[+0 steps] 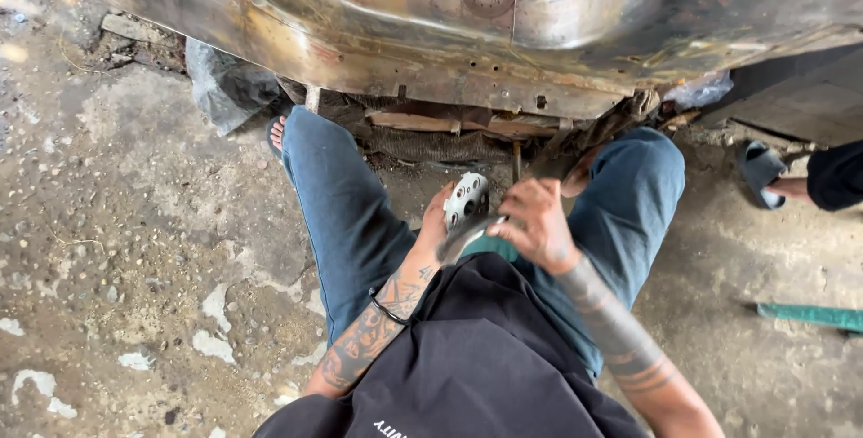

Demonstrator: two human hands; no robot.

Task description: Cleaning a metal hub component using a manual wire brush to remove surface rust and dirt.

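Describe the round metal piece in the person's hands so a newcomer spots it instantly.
Below the big rusty metal body, between the person's blue-jeaned knees, the left hand holds a disc. It is the only pale, shiny, hole-dotted round thing; the right hand sits beside it.

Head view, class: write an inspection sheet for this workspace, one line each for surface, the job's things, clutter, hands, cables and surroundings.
Surface: rough concrete floor, stained, with pale patches.
Job's things: round perforated metal disc held between both hands; blurred grey tool beneath it, kind unclear.
Clutter: grey plastic sheet and wooden scraps under the metal panel; green bar on the floor at right.
Hands: left hand against the disc; right hand, fingers curled, on the tool.
Cables: nothing seen.
Surroundings: large worn metal body panel ahead; another person's sandalled foot at right.
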